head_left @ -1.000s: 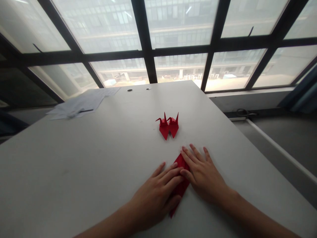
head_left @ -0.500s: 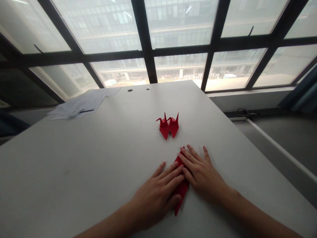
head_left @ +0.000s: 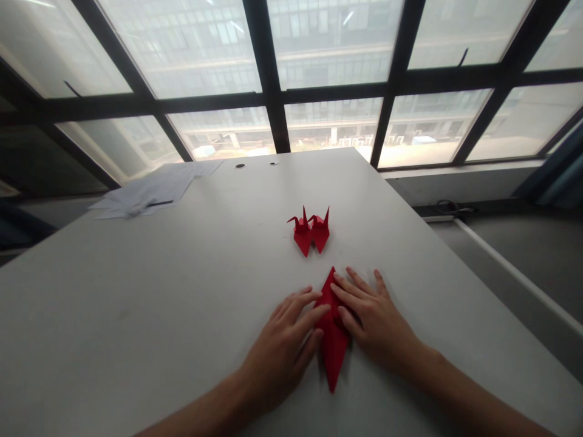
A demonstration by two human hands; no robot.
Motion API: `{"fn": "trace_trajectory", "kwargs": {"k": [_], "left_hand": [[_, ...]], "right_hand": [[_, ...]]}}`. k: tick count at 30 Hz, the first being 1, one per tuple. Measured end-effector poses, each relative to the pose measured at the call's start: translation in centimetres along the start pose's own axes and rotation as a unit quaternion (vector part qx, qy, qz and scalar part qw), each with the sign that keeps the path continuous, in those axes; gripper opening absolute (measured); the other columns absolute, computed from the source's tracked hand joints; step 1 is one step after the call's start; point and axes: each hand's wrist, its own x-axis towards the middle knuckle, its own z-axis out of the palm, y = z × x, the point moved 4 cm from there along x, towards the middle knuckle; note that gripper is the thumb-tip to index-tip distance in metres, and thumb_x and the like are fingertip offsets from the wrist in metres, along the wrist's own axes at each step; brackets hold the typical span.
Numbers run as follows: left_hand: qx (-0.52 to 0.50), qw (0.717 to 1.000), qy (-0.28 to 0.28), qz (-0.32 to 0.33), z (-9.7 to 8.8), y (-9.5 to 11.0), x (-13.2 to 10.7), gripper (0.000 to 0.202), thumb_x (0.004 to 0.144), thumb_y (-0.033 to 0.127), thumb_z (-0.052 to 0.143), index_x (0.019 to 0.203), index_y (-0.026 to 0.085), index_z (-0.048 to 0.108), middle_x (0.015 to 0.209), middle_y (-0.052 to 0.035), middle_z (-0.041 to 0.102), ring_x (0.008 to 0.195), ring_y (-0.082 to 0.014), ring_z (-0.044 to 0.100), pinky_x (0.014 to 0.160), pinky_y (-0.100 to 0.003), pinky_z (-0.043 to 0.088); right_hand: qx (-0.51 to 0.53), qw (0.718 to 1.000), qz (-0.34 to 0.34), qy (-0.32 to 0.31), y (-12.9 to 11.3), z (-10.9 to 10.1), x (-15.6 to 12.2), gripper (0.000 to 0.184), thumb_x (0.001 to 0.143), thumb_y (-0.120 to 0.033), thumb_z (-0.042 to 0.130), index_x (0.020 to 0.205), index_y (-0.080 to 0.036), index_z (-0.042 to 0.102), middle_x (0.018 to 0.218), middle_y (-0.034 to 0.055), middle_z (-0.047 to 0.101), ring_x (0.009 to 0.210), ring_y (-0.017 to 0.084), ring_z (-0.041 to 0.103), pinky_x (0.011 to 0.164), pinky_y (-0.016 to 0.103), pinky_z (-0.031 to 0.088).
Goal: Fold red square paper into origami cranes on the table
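Observation:
A folded red origami paper [head_left: 334, 346], a long diamond with a crease down its middle, lies on the table in front of me. At its left edge is my left hand [head_left: 285, 346], fingers slightly bent and apart, with the fingertips touching the paper. My right hand [head_left: 376, 312] rests flat with spread fingers, its fingertips and thumb on the right side of the paper. Beyond the hands, two finished red paper cranes stand side by side: a left crane [head_left: 302, 240] and a right crane [head_left: 321, 237]. My fingers cover parts of the diamond's sides.
The white table [head_left: 159, 291] reaches toward a dark-framed window [head_left: 268, 94]. Loose white papers [head_left: 155, 185] with a dark pen [head_left: 160, 203] lie at the far left. Two small holes, one a round hole [head_left: 240, 165], sit near the far edge.
My left hand has drawn back left, off the paper's middle to its edge. The paper now shows wider as a diamond and has turned more upright. My right hand has barely moved.

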Motion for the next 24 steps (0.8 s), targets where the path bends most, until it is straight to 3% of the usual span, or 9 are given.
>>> {"fn": "trace_trajectory", "kwargs": {"k": [3, 8, 12, 16, 19, 24], "left_hand": [[0.015, 0.997, 0.039, -0.059, 0.0, -0.6, -0.1, 0.040, 0.096, 0.025, 0.049, 0.136, 0.024, 0.052, 0.128, -0.0093, 0.057, 0.121, -0.0255, 0.051, 0.105, -0.045, 0.044], [0.037, 0.994, 0.045, -0.093, 0.2, -1.0, -0.1, 0.034, 0.092, 0.029, 0.057, 0.125, 0.023, 0.059, 0.118, -0.0099, 0.057, 0.111, -0.0283, 0.051, 0.096, -0.048, 0.046], [0.032, 0.995, 0.046, -0.078, 0.2, -0.9, -0.1, 0.035, 0.092, 0.027, 0.057, 0.127, 0.024, 0.058, 0.122, -0.0095, 0.057, 0.114, -0.0278, 0.050, 0.099, -0.047, 0.044], [0.009, 0.998, 0.034, -0.061, 0.0, -0.5, -0.1, 0.042, 0.093, 0.025, 0.055, 0.135, 0.025, 0.053, 0.128, -0.0098, 0.056, 0.120, -0.0278, 0.049, 0.104, -0.047, 0.043], [-0.011, 1.000, -0.007, -0.013, 0.0, 0.2, -0.1, 0.052, 0.093, 0.027, 0.056, 0.144, 0.025, 0.044, 0.139, -0.0099, 0.051, 0.131, -0.0272, 0.043, 0.111, -0.045, 0.040], [0.008, 0.995, -0.080, 0.067, 0.4, 0.8, -0.2, 0.060, 0.096, 0.036, 0.054, 0.152, 0.024, 0.033, 0.155, -0.0075, 0.039, 0.146, -0.0249, 0.030, 0.121, -0.045, 0.027]], "right_hand": [[-0.002, 1.000, -0.001, -0.001, 0.0, -0.1, 0.0, 0.050, 0.096, -0.032, 0.047, 0.145, -0.026, 0.046, 0.153, 0.0060, 0.041, 0.148, 0.030, 0.023, 0.116, 0.070, 0.005], [-0.007, 1.000, -0.003, 0.009, 0.0, 0.0, -0.1, 0.049, 0.094, -0.031, 0.049, 0.144, -0.026, 0.047, 0.153, 0.0063, 0.043, 0.148, 0.030, 0.024, 0.115, 0.070, 0.006], [-0.001, 1.000, 0.000, 0.015, 0.1, 0.1, 0.0, 0.052, 0.093, -0.032, 0.051, 0.145, -0.026, 0.045, 0.151, 0.0085, 0.046, 0.147, 0.030, 0.026, 0.115, 0.070, 0.009], [-0.002, 1.000, -0.003, 0.012, 0.1, 0.1, -0.1, 0.046, 0.094, -0.032, 0.050, 0.140, -0.026, 0.052, 0.152, 0.0071, 0.043, 0.148, 0.030, 0.024, 0.116, 0.068, 0.009], [-0.005, 1.000, -0.003, 0.020, 0.0, -0.1, -0.1, 0.042, 0.094, -0.030, 0.049, 0.136, -0.026, 0.056, 0.154, 0.0074, 0.041, 0.148, 0.029, 0.024, 0.118, 0.064, 0.012], [0.015, 0.999, 0.010, 0.043, 0.0, -0.3, -0.1, 0.040, 0.092, -0.028, 0.052, 0.131, -0.025, 0.060, 0.144, 0.0092, 0.051, 0.140, 0.027, 0.038, 0.119, 0.057, 0.018]]}}
